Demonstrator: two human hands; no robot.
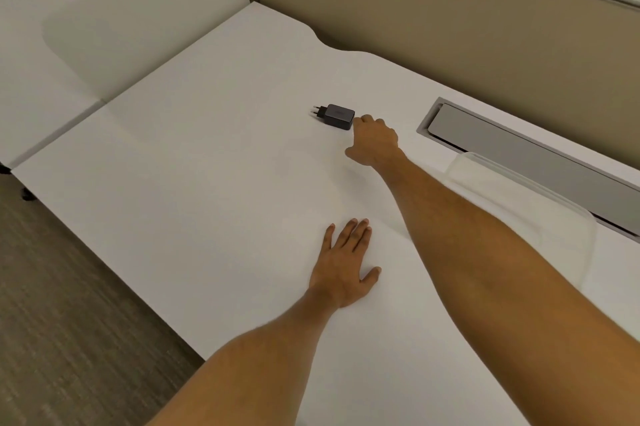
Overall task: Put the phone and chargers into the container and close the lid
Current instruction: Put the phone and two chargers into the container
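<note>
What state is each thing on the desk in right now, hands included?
Charger: lying flat on the desk, outside the container, prongs pointing left.
Right hand: stretched out, fingertips at the charger's right end, not closed around it.
Left hand: open, palm flat on the desk.
Container: clear, at the right, partly hidden by the right forearm; contents and lid cannot be told.
Cable tray cover: shut.

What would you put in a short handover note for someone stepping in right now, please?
Right hand: reaching out, fingertips at the black charger, not yet gripping.
Left hand: flat on the white desk, empty.
Clear container: near the right edge, partly behind the right forearm; contents unclear.
Phone and other chargers: not visible.
Left: grab this charger, put it in, close the lid.
</note>
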